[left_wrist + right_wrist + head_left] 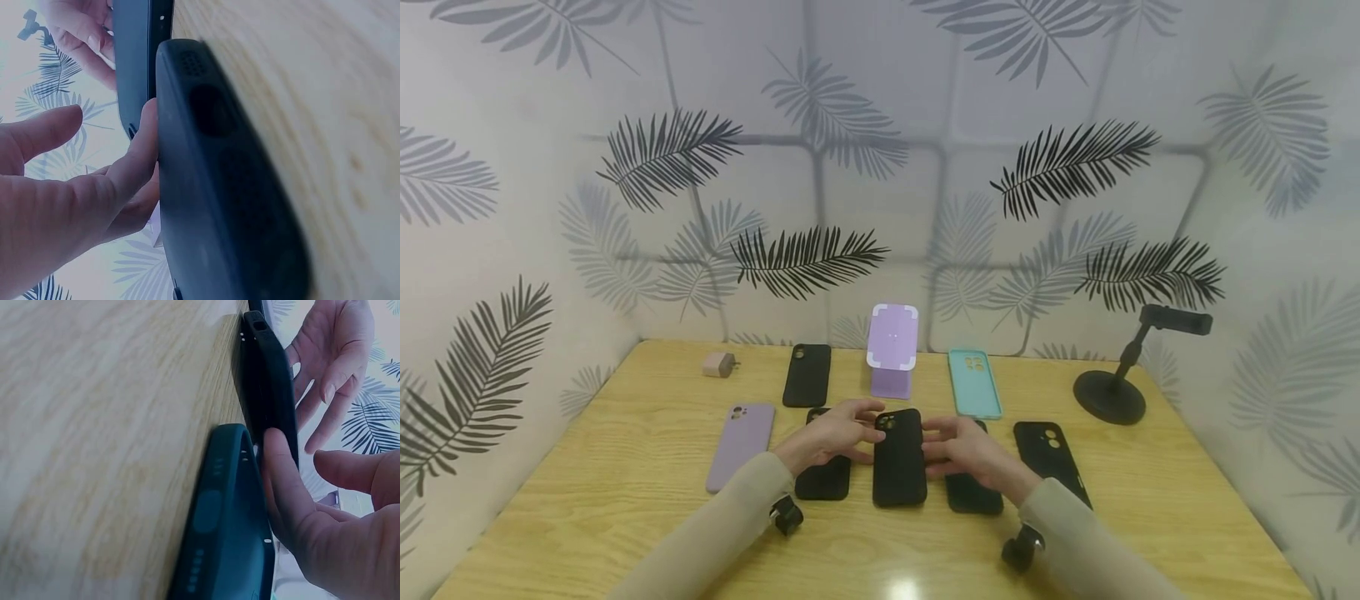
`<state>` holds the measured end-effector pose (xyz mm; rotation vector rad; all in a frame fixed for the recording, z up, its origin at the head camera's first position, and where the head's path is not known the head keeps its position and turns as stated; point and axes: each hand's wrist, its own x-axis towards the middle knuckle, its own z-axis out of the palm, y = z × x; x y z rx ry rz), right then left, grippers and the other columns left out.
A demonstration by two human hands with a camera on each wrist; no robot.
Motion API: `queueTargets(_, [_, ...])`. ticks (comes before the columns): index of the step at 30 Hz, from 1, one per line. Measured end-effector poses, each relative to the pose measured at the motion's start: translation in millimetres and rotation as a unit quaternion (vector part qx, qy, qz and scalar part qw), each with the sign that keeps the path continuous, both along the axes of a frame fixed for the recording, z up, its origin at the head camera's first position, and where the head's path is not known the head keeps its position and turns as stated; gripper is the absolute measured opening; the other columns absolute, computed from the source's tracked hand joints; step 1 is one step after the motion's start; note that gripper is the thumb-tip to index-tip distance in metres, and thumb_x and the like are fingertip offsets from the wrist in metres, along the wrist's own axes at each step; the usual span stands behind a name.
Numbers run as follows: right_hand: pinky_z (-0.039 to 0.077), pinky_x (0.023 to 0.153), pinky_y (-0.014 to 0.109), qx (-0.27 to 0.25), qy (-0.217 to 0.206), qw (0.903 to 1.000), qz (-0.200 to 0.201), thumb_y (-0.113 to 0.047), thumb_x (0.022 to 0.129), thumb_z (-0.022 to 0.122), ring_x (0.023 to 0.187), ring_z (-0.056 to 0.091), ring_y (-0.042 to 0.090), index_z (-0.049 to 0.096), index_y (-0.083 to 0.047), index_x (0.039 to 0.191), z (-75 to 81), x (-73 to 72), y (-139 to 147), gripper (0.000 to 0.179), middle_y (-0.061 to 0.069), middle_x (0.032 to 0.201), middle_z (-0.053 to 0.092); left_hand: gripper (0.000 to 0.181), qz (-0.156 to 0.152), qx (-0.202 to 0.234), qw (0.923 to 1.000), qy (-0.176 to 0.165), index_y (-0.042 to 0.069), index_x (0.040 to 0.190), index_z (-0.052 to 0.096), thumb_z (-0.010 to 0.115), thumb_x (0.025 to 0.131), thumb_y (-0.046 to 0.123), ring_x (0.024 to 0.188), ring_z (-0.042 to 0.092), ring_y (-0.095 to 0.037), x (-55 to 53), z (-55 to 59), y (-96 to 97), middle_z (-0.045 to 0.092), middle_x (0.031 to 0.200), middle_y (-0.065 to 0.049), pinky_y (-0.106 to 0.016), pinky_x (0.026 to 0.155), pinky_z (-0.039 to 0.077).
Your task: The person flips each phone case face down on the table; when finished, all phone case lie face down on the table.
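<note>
A black phone case with a camera cutout lies between my two hands in the head view. At its left edge is my left hand, its fingertips between it and another black phone case; the thumb stands apart in the left wrist view. My right hand has its fingertips right at the middle case's right edge, with the thumb held away from it. Under the right hand lies a dark green phone case, partly hidden in the head view.
A lilac phone case and charger plug are left. Behind stand a black case, purple phone stand and turquoise case. Another black case and a round-based black stand are right. A patterned wall backs the table.
</note>
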<state>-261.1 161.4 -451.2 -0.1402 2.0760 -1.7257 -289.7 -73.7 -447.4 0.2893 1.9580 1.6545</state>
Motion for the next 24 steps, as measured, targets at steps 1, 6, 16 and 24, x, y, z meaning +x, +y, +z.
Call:
queueTargets(1, [0.06,0.084,0.043,0.0,-0.001,1.0,0.005,0.005,0.096,0.054,0.106,0.067,0.032,0.036,0.013,0.143,0.0,-0.2,0.2,0.051,0.037,0.133,0.051,0.062,0.001,0.0,1.0,0.0,-0.002,0.15,0.031,0.059,0.095,-0.001,0.129,0.047,-0.044,-0.2,0.2,-0.6,0.028,0.152,-0.03,-0.049,0.088,0.058])
queueTargets(6, [0.059,0.088,0.043,-0.004,-0.006,0.9999,0.014,0.002,0.099,0.047,0.115,0.062,0.038,0.036,0.017,0.141,0.8,-0.7,0.4,0.046,0.036,0.132,0.053,0.062,0.004,-0.004,1.0,0.003,-0.001,0.15,0.032,0.06,0.095,0.0,0.128,0.049,-0.043,-1.2,0.2,-3.2,0.028,0.153,-0.029,-0.048,0.088,0.058])
queueTargets(16, [0.056,0.093,0.043,0.015,-0.013,0.9993,0.031,-0.004,0.102,0.045,0.124,0.055,0.042,0.036,0.018,0.14,5.8,-2.9,4.7,0.045,0.037,0.138,0.048,0.061,0.006,-0.021,0.9996,0.02,0.0,0.149,0.034,0.061,0.094,0.002,0.127,0.051,-0.042,0.4,0.7,-4.6,0.031,0.152,-0.028,-0.046,0.089,0.058])
queueTargets(24, [0.056,0.095,0.042,0.006,0.014,0.9995,0.027,-0.008,0.101,0.051,0.123,0.057,0.04,0.041,0.016,0.139,12.1,-7.8,32.0,0.046,0.035,0.139,0.048,0.052,0.036,-0.029,0.9947,0.092,0.003,0.147,0.04,0.058,0.097,0.007,0.127,0.049,-0.038,3.3,5.8,4.2,0.038,0.148,-0.026,-0.046,0.094,0.056])
